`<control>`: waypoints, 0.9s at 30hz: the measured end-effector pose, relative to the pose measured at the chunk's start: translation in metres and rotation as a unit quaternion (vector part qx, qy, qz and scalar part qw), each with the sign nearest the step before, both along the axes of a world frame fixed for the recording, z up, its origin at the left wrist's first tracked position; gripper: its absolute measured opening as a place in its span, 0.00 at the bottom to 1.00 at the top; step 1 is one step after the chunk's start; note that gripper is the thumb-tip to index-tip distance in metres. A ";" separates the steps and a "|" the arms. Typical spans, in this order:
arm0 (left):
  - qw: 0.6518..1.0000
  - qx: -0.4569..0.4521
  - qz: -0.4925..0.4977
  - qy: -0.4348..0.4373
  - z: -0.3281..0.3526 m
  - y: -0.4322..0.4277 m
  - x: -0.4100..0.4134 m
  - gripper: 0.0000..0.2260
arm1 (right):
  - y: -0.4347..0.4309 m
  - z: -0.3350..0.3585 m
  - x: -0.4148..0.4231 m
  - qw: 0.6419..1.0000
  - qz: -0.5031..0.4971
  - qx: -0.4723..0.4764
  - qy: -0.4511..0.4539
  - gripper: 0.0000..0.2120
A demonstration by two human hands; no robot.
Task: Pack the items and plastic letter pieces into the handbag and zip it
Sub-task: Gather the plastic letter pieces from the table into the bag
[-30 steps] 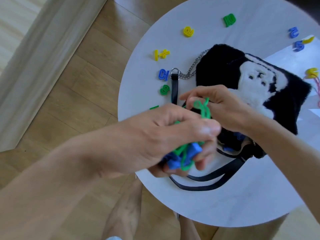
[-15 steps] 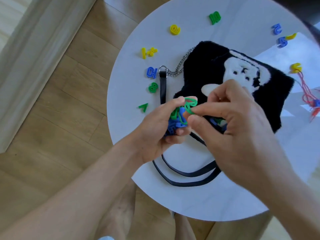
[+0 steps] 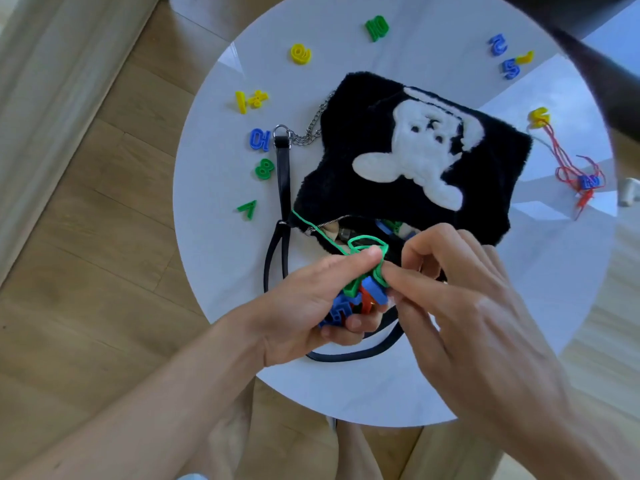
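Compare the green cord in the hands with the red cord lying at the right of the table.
The green cord is pinched between the left hand and the right hand, lifted over the open handbag; the red cord lies untouched on the table. The green one runs taut to the bag's corner; the red one is a loose tangle. Both are thin and threaded with plastic pieces.
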State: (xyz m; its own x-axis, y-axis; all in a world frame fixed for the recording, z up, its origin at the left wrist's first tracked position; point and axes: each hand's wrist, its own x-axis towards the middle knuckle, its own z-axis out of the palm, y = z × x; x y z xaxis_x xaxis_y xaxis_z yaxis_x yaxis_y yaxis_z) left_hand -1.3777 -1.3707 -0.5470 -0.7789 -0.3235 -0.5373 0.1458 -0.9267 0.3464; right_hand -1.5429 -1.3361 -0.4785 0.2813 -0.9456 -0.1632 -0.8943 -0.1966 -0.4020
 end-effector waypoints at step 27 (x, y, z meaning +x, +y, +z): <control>0.663 -0.685 -0.132 -0.272 -0.008 -0.006 -0.080 0.13 | -0.102 -0.080 -0.090 0.987 0.007 -0.076 0.143 0.19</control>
